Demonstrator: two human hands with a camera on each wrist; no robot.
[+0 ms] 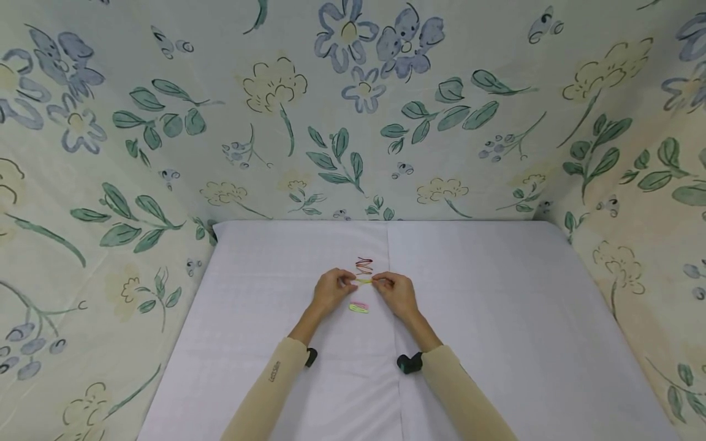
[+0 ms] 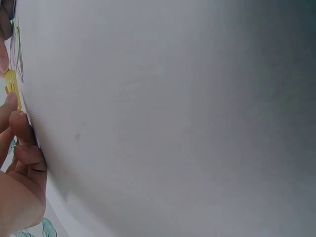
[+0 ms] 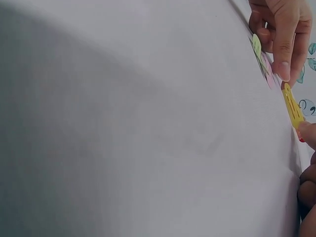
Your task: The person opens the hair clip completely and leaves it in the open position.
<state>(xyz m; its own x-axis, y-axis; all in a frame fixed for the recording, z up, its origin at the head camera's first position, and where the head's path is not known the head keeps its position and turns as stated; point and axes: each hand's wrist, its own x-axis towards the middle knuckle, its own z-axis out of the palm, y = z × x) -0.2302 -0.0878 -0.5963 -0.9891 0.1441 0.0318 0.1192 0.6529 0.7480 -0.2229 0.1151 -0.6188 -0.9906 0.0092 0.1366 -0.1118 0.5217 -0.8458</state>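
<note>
A yellow snap hair clip (image 3: 293,106) is stretched between both hands. My left hand (image 1: 332,289) pinches one end of it between thumb and fingertips. My right hand (image 1: 397,292) pinches the opposite end the same way. In the left wrist view the left hand (image 2: 22,163) fills the lower left, with the yellow clip (image 2: 13,88) just above its fingers. Beyond the hands, red and orange clips (image 1: 364,266) lie in a zigzag. Closer to me, a light green clip (image 1: 358,309) lies beside a pink clip (image 1: 360,304).
A white cloth (image 1: 485,318) with a lengthwise crease covers the table. Floral curtains (image 1: 353,122) rise behind the table and along both sides. Dark wrist devices (image 1: 409,364) sit at the beige sleeves.
</note>
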